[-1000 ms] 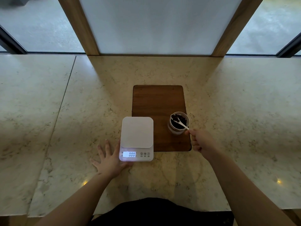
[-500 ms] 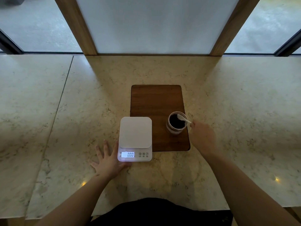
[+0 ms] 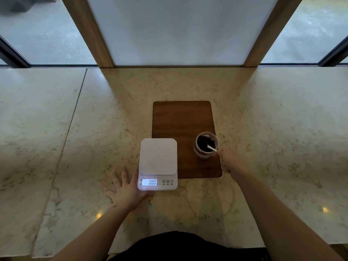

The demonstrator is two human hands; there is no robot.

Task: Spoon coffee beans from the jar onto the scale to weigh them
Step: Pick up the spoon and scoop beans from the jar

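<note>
Head cam looking down at the marble tabletop [image 3: 273,129]. Left hand [image 3: 126,189] is flat on the stone with fingers spread, grip released, thumb side touching the near-left corner of the scale [image 3: 158,163]. Scale is white, sits half on the tabletop with its far right part overlapping the wooden board [image 3: 180,121], and the lit display reads 000. Nothing on its platform.

Right hand [image 3: 230,162] has its grip pinched on the handle end of the white spoon [image 3: 211,148]. Spoon is angled down into the jar [image 3: 206,146], bowl end buried in the beans [image 3: 205,143], so I can't tell if there's anything scooped on it. Jar is glass, open on top, standing upright at the board's right edge toward the near corner, just right of the scale but not touching it. Beans look like they fill it up pretty near the rim. My right hand is right beside the jar on its near-right side.
</note>
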